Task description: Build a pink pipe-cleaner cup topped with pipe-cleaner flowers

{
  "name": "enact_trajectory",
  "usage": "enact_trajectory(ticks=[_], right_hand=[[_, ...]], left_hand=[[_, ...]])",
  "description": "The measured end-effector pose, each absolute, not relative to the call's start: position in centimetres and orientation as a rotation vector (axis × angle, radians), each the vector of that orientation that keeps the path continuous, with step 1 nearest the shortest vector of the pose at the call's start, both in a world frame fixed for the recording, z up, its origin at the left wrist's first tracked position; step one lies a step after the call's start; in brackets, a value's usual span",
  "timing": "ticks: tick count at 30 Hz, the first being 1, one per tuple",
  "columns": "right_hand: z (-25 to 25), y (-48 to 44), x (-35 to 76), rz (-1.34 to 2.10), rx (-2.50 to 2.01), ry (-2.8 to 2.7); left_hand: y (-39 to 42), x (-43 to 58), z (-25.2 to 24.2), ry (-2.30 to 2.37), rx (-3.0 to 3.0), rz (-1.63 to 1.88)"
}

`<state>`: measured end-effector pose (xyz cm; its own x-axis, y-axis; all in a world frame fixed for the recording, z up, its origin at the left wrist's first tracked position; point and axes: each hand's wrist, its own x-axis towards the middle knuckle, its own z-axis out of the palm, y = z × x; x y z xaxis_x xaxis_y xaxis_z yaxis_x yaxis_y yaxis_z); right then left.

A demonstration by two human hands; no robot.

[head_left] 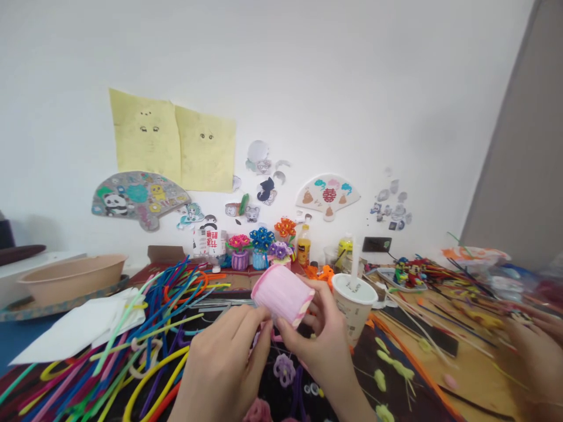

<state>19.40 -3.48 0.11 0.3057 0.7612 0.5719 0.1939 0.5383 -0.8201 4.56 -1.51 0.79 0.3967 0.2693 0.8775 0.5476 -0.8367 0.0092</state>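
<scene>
Both my hands hold a pink roll of ribbon-like material above the table. My left hand pinches its lower left edge with fingers closed. My right hand grips its right side and underside, thumb on the front. Below them lie a small purple pipe-cleaner flower and a dark patterned cloth.
A heap of coloured pipe cleaners covers the left table. A paper cup with a straw stands just right of the roll. Small flower pots and bottles line the wall. A tan bowl sits far left. Another person's hand is at right.
</scene>
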Motion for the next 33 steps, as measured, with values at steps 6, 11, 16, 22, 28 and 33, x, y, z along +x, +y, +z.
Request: enact_trajectory(ticks=[6, 11, 16, 22, 28, 33], right_hand=[[0.2, -3.5, 19.3, 0.433, -1.007, -1.26], [0.2, -3.4, 19.3, 0.449, -1.025, -1.235], [0.3, -3.4, 19.5, 0.614, -0.965, -1.234], [-0.5, -2.8, 19.9, 0.792, -0.855, -1.212], [-1.3, -2.5, 20.3, 0.846, -0.865, -1.224], [-1.0, -2.7, 20.1, 0.815, -0.899, -1.199]], left_hand=[[-1.4, 4.7, 0.2, -0.761, -2.373, -1.424], [-1.1, 4.8, 0.3, -0.739, -2.396, -1.403], [-0.9, 4.5, 0.4, -0.708, -2.419, -1.233], [-1.1, 4.4, 0.8, -0.602, -2.328, -1.282], [-1.2, 4.3, 0.5, -0.554, -2.312, -1.314], [-1.1, 4.3, 0.5, -0.53, -2.25, -1.291]])
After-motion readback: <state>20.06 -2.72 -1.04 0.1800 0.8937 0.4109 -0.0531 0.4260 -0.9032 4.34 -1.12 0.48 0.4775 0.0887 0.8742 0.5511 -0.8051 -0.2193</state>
